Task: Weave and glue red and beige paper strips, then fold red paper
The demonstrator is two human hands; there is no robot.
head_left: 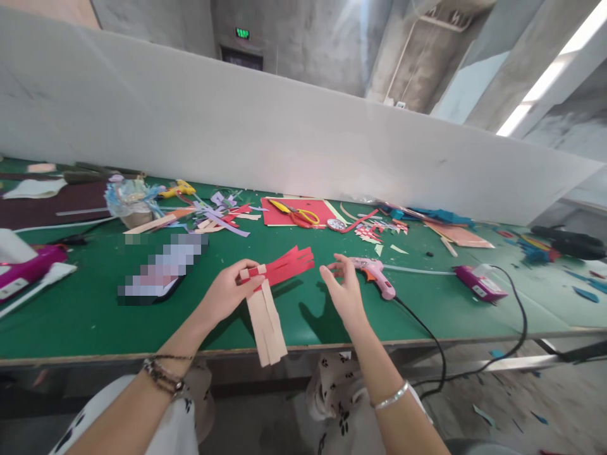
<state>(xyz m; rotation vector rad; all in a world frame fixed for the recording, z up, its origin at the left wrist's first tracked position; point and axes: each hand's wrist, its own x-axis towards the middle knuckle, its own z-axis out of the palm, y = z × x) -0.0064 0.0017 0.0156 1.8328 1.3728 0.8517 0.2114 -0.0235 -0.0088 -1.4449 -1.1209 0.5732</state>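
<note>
Pinched in my left hand (232,287) is a woven piece of paper strips. Its red strips (289,264) fan out to the right, and its beige strips (267,325) hang down past the table's front edge. Where the two colours cross, a small checkered weave shows by my thumb. My right hand (345,291) is raised just right of the red strip ends, fingers curved and apart, with nothing visible in it. Close behind it on the table lies a pink hot glue gun (379,273), a glue stick reaching out from its back.
Scissors (296,213) lie on red paper (277,218) at the back of the green table (303,335). Paper scraps (222,215) are strewn around. A phone (165,268) lies left, a purple power strip (480,283) right. A black cord (424,328) drops over the front edge. A white partition (284,139) stands behind.
</note>
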